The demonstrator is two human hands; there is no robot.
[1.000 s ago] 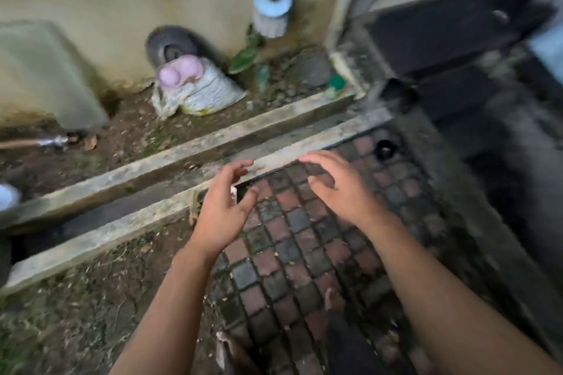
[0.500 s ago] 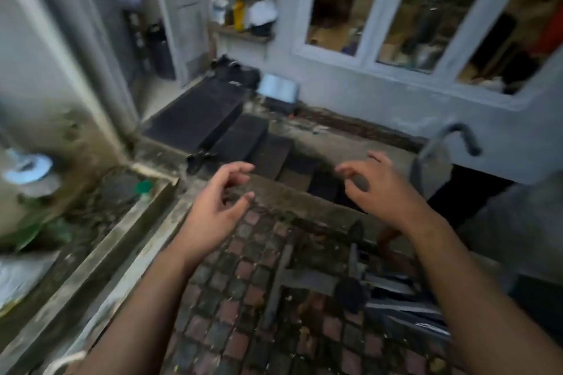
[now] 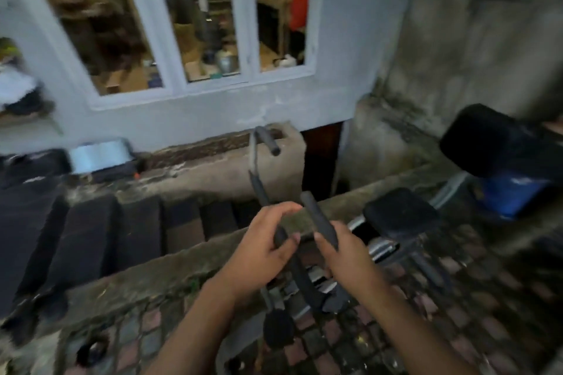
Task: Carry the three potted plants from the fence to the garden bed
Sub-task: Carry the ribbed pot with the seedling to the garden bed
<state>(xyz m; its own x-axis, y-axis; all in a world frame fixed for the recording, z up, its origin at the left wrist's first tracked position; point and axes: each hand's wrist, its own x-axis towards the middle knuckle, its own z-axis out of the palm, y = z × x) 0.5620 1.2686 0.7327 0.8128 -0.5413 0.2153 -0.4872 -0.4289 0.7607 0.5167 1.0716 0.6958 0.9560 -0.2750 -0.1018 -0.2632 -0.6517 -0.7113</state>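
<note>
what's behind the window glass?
Through the window: indoor clutter, with cardboard boxes, a metal pot and something red at the right pane. The white frame bars cover strips of it, and blur leaves the rest unidentifiable.

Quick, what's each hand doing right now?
Left hand: holds a black padded bar.
Right hand: holds a second black padded handle.

A floor of small red and grey paving bricks (image 3: pixel 475 313) is edged by a mossy concrete kerb (image 3: pixel 152 274). A black metal-framed machine with a padded seat (image 3: pixel 402 215) is stood on it.
</note>
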